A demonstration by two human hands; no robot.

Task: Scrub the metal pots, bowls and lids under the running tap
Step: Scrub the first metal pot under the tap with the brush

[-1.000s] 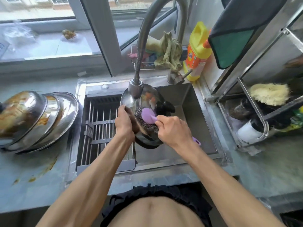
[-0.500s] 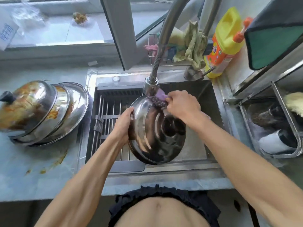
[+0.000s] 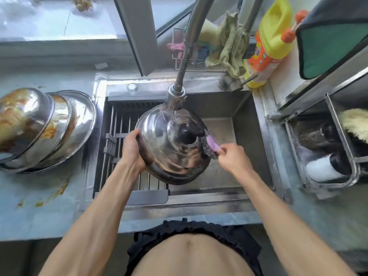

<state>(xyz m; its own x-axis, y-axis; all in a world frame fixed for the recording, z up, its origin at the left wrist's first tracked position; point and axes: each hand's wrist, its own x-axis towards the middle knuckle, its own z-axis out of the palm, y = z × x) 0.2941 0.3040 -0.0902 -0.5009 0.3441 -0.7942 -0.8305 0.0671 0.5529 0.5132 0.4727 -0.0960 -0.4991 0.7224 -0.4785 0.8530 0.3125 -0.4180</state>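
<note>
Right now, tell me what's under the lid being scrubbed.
Under the lid show the drying rack's bars and the wet sink floor. Whatever lies directly beneath the lid is covered.

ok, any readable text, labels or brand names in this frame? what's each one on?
None can be read.
Yellow detergent bottle: its orange label carries print, too blurred to make out.
Lid, scrubber, tap and the stacked dirty bowls: no markings visible.
</note>
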